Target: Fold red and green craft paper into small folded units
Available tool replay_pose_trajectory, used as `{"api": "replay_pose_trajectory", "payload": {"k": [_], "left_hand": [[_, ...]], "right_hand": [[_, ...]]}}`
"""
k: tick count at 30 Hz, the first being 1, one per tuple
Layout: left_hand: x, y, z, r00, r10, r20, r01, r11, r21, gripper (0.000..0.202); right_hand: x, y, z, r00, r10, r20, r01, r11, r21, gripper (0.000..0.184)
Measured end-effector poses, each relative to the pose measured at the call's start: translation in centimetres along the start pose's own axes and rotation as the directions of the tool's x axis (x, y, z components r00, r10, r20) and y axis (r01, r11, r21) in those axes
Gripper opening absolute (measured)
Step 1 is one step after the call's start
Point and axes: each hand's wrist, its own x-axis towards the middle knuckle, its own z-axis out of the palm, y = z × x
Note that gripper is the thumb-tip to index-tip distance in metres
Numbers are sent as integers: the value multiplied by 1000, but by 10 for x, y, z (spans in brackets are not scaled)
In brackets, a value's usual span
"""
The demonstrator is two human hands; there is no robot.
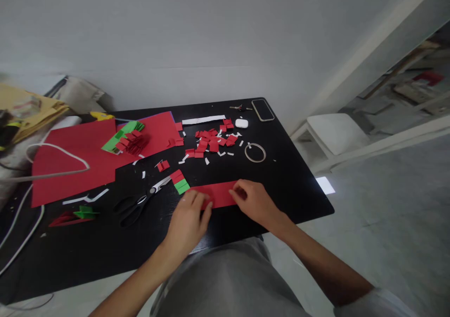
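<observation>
A red paper strip (221, 191) lies across the black table in front of me. My left hand (190, 216) is at its left end, fingers curled down on the paper and thumb near the lower edge. At the right end, my right hand (258, 202) pinches the strip between thumb and fingers. Just beyond my left hand is a small folded red and green paper piece (180, 182). Black-handled scissors (142, 202) lie to the left of it, blades partly apart and tips near that piece.
Small folded red pieces (209, 141) and white scraps lie mid-table. Red sheets (80, 160) with a green paper stack (119, 139) cover the left, beside white cables (59, 171). A tape ring (255, 153), a white case (241, 123), keys (241, 108) and a phone (263, 110) sit at right.
</observation>
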Motion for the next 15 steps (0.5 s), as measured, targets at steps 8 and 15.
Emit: {"api": "replay_pose_trajectory", "payload": {"k": [8,15], "left_hand": [[50,29,20,916,-193,351,144,976,161,27],[53,22,10,884,-265,386,183,954,236,33]], "right_hand": [[8,-2,14,987,77,138,-74,997,-26,18],[10,0,13,984,102,149,-107,994,28,16]]}}
